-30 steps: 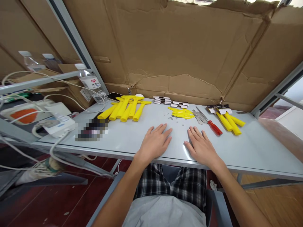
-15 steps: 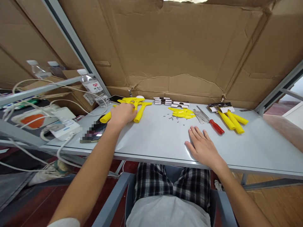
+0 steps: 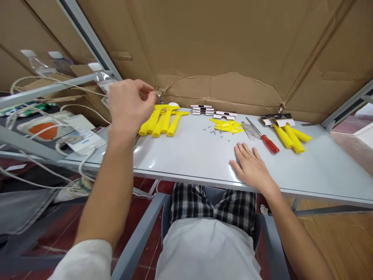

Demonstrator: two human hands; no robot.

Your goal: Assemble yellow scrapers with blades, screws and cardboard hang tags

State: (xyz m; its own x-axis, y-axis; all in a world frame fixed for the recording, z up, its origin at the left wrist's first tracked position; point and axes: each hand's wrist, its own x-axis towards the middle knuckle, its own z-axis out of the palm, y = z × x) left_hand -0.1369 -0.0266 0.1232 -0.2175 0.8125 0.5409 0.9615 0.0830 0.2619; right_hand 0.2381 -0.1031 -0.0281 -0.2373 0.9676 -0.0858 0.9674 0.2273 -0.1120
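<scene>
My left hand (image 3: 131,103) is raised above the left end of the table, its fingers loosely curled and nothing visible in them. Just beyond and right of it, several yellow plastic T-shaped handles (image 3: 174,126) lie side by side, some partly covered by the hand. My right hand (image 3: 252,165) rests flat near the table's front edge, fingers spread, holding nothing. A red-handled screwdriver (image 3: 269,144) lies close to its fingertips. Around there are thin metal blades (image 3: 250,131), a pile of flat yellow plastic pieces (image 3: 227,125) and small scattered screws (image 3: 217,132).
Folded cards (image 3: 202,110) stand at the back. Yellow handles with black-and-white header cards (image 3: 282,119) lie to the right. White cables, a power strip (image 3: 48,130) and plastic bottles (image 3: 101,77) crowd the left. A metal frame post (image 3: 93,41) and cardboard walls (image 3: 215,46) enclose the table.
My left hand has let go of the yellow handles and lifted up and to the left. The right hand stays flat on the table. The view has tilted slightly down.
</scene>
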